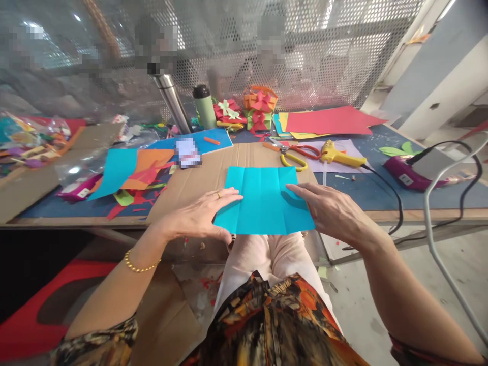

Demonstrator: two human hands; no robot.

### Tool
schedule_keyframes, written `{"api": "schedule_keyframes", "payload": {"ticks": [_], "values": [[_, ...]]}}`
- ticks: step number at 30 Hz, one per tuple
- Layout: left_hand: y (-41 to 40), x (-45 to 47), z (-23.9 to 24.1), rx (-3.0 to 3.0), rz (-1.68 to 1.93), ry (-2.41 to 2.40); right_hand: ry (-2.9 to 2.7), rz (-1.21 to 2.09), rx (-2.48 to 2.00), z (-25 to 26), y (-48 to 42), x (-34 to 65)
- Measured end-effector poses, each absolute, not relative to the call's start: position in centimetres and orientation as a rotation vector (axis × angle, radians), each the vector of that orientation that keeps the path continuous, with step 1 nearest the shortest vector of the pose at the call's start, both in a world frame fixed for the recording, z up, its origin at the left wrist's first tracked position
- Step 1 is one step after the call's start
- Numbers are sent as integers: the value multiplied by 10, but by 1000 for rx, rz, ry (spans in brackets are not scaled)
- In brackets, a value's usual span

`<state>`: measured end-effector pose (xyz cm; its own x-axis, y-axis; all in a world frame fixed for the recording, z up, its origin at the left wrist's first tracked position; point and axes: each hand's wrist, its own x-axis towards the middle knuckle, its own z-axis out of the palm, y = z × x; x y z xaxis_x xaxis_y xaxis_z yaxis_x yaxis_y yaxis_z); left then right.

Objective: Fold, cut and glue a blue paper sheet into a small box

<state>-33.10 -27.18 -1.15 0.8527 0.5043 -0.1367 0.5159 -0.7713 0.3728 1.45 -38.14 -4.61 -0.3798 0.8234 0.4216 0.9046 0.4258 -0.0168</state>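
Turquoise paper [263, 201] lies opened flat on the cardboard [198, 183] on the counter [381, 188], vertical creases already made. Your left hand [202, 216] and right hand [328, 208] press its two sides, palms open, gripping nothing.

The creased sheet [263, 201] lies on cardboard [198, 180] at the bench's [381, 190] near edge. The left hand [202, 216] rests on its left side, the right hand [328, 208] on its right. Behind it lie scissors [293, 152], with a glue gun [339, 155] just to their right. Farther back stands a bottle [205, 107], with paper boxes [259, 109] to its right.
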Motion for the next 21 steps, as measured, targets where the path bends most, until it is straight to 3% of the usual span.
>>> {"api": "schedule_keyframes", "payload": {"ticks": [5, 12, 21], "values": [[-266, -345, -15, 2681, -80, 643, -2356, -302, -1457, -44, -384, 13], [-248, -326, -15, 2634, 284, 624, -2170, -162, -1456, -48, -373, 20], [-229, -287, -23, 2134, 720, 1248, -1825, 284, -1504, -36, -347, 20]]}}
